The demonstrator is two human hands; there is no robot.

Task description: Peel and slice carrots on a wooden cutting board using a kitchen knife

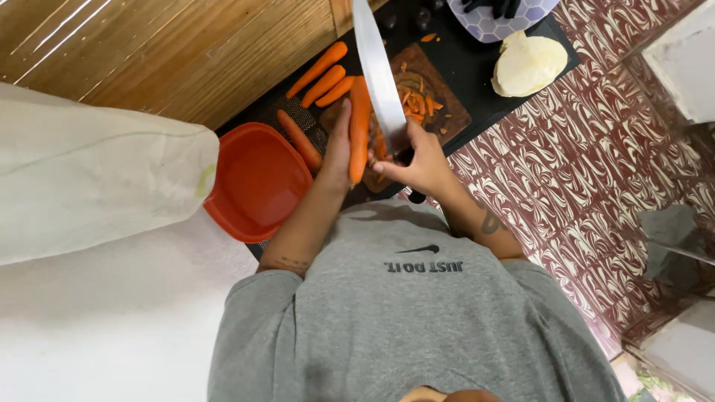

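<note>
My left hand [339, 145] holds a long orange carrot [360, 126] upright over a dark wooden cutting board [447, 112]. My right hand [417, 160] grips a large knife [378, 71] by its dark handle, the wide steel blade pointing away from me beside the carrot. Orange peelings [418, 100] lie scattered on the board. Three more carrots [324, 78] lie to the left of the board, and another carrot [299, 140] rests near the red bowl.
A red plastic bowl [257, 182] sits left of my left arm. A pale cabbage [529, 65] lies on the black surface [477, 59] at the right. A white sack [89, 179] fills the left side. Patterned maroon floor [596, 171] spreads right.
</note>
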